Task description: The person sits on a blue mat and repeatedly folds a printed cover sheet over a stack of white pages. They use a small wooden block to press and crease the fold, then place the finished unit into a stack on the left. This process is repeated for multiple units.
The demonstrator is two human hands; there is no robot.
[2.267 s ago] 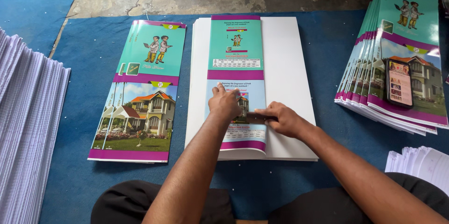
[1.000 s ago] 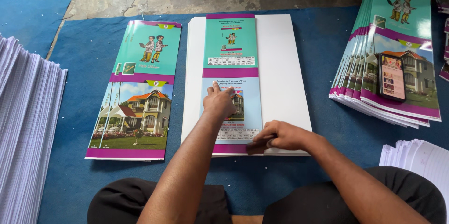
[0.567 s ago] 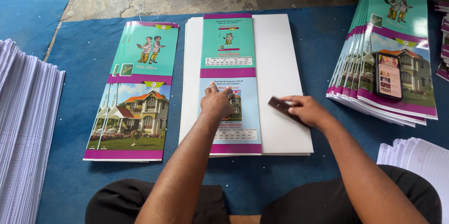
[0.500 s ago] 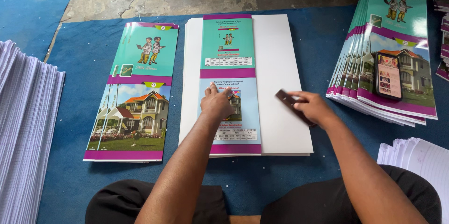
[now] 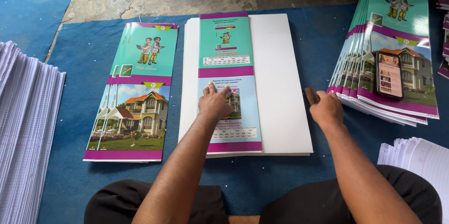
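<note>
Two hands work: left hand (image 5: 216, 104) presses flat on the printed cover (image 5: 228, 81) (long axis runs away from the person); right hand (image 5: 327, 111), to its right, grips a small dark tool (image 5: 311, 96).

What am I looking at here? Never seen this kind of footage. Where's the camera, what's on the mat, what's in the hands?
There is no machine: a person works with bare hands, and the single camera sits on their head, looking down. They sit at a blue mat. In the middle lies a white stack of sheets with a printed teal and purple cover on its left half. The left hand presses flat on that cover. The right hand holds a small dark tool off the stack's right edge. Left lies a pile of similar covers; right, a fanned pile of covers with a phone on top. White paper stacks sit at far left.
</note>
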